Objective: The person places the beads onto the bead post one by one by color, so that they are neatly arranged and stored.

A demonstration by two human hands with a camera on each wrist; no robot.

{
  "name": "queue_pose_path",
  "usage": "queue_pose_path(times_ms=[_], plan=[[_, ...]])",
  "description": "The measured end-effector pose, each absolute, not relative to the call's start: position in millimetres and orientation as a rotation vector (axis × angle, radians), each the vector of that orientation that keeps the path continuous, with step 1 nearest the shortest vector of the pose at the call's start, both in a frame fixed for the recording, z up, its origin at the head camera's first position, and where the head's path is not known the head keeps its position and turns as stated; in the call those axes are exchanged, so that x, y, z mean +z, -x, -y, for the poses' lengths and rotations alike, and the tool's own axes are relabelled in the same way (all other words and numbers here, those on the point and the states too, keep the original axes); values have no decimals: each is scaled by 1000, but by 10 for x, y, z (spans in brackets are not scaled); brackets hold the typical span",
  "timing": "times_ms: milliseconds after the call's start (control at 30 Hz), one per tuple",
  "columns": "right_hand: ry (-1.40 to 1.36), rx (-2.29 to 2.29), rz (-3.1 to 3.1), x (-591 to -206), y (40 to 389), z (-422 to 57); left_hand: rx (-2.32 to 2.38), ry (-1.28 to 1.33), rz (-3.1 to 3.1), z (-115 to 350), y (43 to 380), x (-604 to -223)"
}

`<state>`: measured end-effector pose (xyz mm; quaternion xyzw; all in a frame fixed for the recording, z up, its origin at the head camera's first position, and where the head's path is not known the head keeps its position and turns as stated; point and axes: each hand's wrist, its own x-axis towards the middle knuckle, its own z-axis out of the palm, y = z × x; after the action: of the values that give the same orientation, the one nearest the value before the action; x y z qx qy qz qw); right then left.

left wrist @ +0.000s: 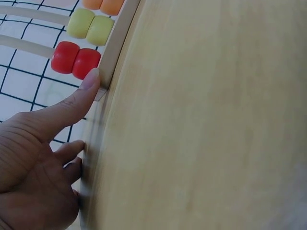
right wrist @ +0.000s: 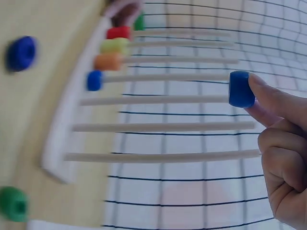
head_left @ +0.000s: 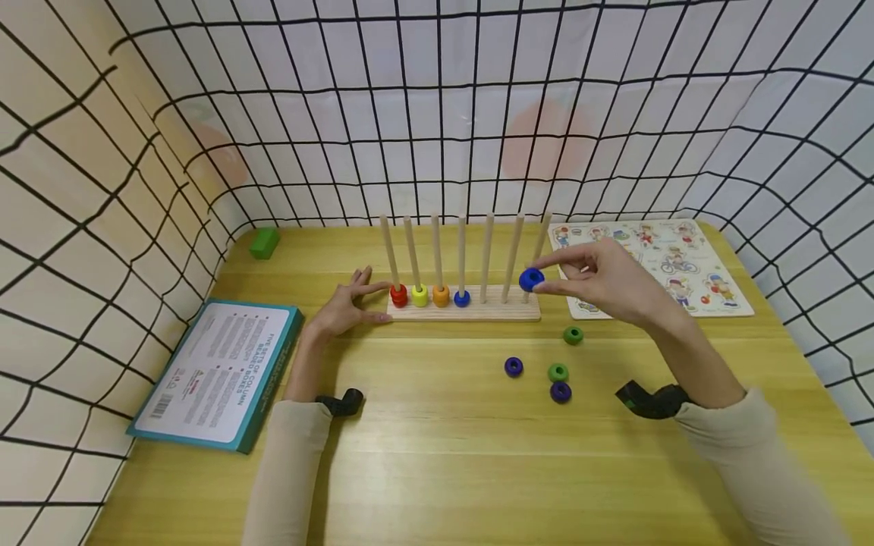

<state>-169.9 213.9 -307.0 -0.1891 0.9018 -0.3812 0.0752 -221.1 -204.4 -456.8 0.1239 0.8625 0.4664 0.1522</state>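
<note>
A wooden peg stand carries a row of upright pegs. From the left, red beads, yellow beads, orange beads and one blue bead sit low on the first pegs; those farther right are bare. My left hand holds the stand's left end, thumb at its front corner and index finger at the back. Between thumb and index finger my right hand pinches another blue bead, raised in front of the rightmost peg in the head view.
Two green beads and two dark purple beads lie in front of the stand. A picture board lies at back right, a teal-edged box at left, a green block at back left. Black netting surrounds the table.
</note>
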Motion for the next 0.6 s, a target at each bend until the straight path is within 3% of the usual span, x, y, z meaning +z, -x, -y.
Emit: queue_pose_path(times_ms=[300, 600], plan=[[555, -1281, -2760, -2604, 1957, -1941, 1318, -365, -2484, 2022, 2213, -4574], [638, -1401, -2690, -2590, 2242, -1559, 1324, -363, -2489, 2039, 2235, -4585]])
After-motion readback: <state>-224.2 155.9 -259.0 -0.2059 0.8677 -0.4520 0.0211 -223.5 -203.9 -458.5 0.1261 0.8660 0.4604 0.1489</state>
